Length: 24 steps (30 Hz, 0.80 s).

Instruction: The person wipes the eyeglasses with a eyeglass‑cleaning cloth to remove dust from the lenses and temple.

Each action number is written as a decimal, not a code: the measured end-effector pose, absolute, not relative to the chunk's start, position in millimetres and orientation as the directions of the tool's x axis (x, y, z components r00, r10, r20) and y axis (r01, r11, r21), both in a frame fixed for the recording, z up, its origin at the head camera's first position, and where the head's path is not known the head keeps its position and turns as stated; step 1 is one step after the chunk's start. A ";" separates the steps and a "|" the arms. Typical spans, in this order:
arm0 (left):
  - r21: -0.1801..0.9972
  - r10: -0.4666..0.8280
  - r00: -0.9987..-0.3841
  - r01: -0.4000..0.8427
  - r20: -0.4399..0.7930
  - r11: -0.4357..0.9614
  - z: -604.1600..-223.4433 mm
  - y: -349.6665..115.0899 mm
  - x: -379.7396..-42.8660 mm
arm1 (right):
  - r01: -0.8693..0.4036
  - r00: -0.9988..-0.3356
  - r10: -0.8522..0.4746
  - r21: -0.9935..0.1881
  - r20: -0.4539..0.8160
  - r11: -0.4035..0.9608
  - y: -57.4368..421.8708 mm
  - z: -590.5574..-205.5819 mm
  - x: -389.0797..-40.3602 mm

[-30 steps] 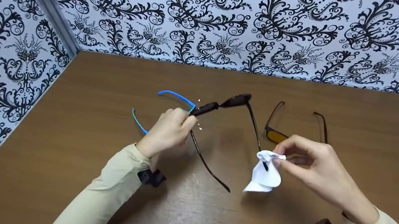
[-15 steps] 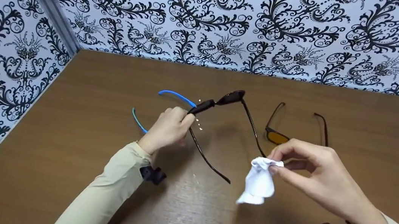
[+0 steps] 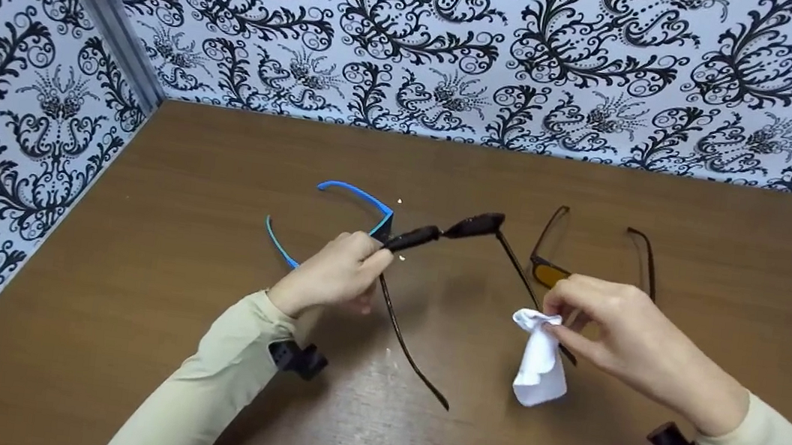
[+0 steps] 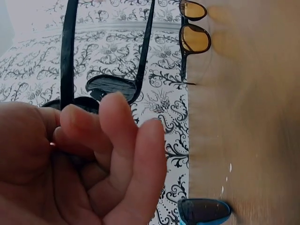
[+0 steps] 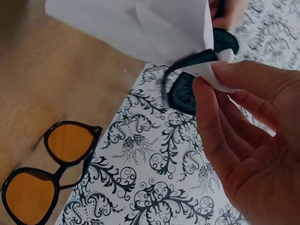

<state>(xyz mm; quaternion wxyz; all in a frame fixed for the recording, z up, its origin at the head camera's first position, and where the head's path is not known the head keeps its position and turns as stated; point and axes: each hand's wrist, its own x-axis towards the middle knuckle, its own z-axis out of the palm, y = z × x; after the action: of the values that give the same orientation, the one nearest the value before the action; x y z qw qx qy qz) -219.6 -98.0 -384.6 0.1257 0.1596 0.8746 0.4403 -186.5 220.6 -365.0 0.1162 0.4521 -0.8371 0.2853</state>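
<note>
Black glasses point(image 3: 475, 225) are up in the air, between two hands, over the middle of the table. Behind is a big white wall point(image 3: 411, 96) with black swirls, and in front of it is the brown table point(image 3: 245, 159). The left hand point(image 3: 333, 271) pinches one end of the black glasses, by a lens, and its other fingers are softly bent. The right hand point(image 3: 625, 326) is nearly closed at the tips, thumb and finger pinching a cloth by one leg of the black glasses. Blue glasses point(image 4: 205, 212) sit on the table by the left hand. Orange glasses point(image 5: 70, 142) sit past the right hand, which hides part of them. The white cloth point(image 3: 541, 369) hangs down, and I cannot tell if it wraps all around the leg. Tiny white spots point(image 3: 402, 258) show on the table.
</note>
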 end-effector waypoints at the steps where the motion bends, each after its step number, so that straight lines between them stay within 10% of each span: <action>1: 0.815 0.404 -0.911 0.171 -0.084 0.554 -384.3 -97.4 -218.5 | -0.834 -0.549 -0.698 -0.354 0.459 0.423 220.0 -366.3 -188.3; 24: 0.804 0.589 -0.794 0.247 -0.152 0.541 -374.7 -92.5 -214.9 | -0.914 -0.307 -0.751 0.041 0.584 0.405 208.7 -373.6 -223.8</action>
<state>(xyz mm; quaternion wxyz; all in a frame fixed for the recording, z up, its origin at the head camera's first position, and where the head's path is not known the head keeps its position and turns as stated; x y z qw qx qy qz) -214.9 -92.5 -374.7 0.2071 0.2450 0.8530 0.4117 -223.8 208.7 -373.6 0.2681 0.5242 -0.7940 0.1513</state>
